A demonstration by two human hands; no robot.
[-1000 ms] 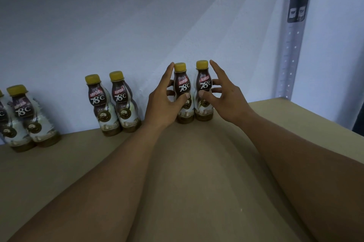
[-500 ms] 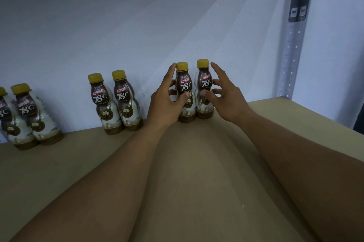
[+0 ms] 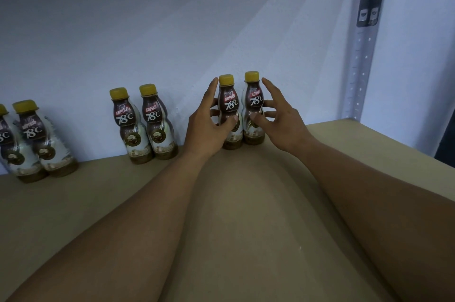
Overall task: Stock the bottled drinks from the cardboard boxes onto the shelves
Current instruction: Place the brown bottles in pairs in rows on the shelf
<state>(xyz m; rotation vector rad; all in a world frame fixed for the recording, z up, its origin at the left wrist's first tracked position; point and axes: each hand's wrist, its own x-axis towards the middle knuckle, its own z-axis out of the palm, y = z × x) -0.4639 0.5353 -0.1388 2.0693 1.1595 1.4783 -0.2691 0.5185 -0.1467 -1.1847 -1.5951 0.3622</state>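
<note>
1. The brown shelf board [image 3: 241, 215] fills my lower view, from 3 round to 9 o'clock, and my bare forearms [image 3: 147, 215] stretch across it.
2. The pale wall [image 3: 147, 18] rises behind, with a grey steel upright [image 3: 362, 60] at 2 o'clock.
3. My left hand [image 3: 205, 127], near 12 o'clock, grips the left bottle [image 3: 227, 102]: thumb on its front, fingers round its side.
4. My right hand [image 3: 283, 122] holds the right bottle [image 3: 253, 95] loosely: thumb on its front, middle fingers at its side, forefinger lifted clear.
5. Both bottles stand upright and touching at the board's back edge, at 12 o'clock.
6. A middle pair [image 3: 152, 117] stands at 10 o'clock and a far pair [image 3: 37, 134] at 9.
</note>
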